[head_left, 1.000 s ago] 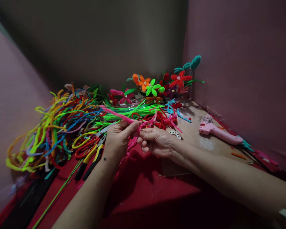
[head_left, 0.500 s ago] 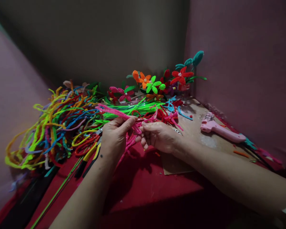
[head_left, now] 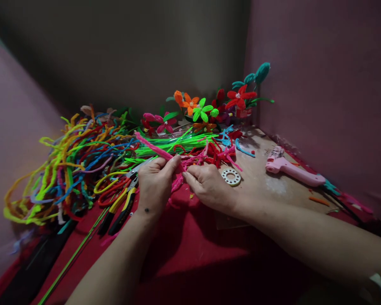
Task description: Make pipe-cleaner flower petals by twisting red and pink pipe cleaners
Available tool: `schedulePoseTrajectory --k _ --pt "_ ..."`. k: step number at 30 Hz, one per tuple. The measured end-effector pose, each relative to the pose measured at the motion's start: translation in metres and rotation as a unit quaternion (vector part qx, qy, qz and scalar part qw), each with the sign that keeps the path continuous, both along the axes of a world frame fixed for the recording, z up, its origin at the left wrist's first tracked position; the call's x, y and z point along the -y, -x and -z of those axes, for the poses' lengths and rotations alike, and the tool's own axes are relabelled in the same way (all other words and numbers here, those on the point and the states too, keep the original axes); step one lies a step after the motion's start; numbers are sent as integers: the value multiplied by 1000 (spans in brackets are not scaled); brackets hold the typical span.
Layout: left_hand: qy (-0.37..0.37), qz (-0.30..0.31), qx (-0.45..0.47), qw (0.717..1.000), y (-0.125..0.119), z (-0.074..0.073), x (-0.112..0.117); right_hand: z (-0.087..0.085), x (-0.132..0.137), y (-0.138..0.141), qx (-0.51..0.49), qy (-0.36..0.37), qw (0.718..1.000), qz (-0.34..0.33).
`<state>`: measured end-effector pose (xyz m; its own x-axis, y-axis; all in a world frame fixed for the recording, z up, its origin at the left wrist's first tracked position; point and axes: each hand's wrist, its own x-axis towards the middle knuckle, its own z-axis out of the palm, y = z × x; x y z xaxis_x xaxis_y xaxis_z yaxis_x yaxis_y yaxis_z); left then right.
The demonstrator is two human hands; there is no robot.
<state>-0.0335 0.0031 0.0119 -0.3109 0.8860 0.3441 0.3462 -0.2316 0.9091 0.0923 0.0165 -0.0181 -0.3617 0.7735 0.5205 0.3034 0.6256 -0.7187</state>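
Note:
My left hand (head_left: 157, 182) is closed, with thumb and forefinger pinching a bundle of fuzzy pink pipe cleaners (head_left: 153, 147). Its loose end sticks out up and to the left. Close beside it, my right hand (head_left: 211, 186) has its thumb and fingers pressed together at the near end of the same pink bundle. The fingers hide just where the strands meet the right hand. More pink pipe cleaners (head_left: 177, 184) hang below and behind the hands.
Left lies a heap of multicoloured pipe cleaners (head_left: 55, 169), with yellow-black pliers (head_left: 122, 207) and scissors (head_left: 106, 184) nearby. Green pipe cleaners (head_left: 174, 142) and pipe-cleaner flowers (head_left: 203, 111) stand behind. A holed white ring (head_left: 231, 177) and pink glue gun (head_left: 294, 171) lie right.
My right hand's fingers have turned down and closed together by the pink strands. The white ring beside it now shows fully. The view has shifted slightly.

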Motion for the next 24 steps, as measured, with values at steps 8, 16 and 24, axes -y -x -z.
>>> schedulePoseTrajectory --k 8,16,24 --pt "46 48 118 991 2 -2 -3 1 -4 -2 -23 73 995 -65" --pt "55 68 204 975 8 -6 -5 8 -10 0 -26 229 965 -126" --pt "48 131 178 974 9 0 -5 -7 -7 -4 -234 393 868 -192"
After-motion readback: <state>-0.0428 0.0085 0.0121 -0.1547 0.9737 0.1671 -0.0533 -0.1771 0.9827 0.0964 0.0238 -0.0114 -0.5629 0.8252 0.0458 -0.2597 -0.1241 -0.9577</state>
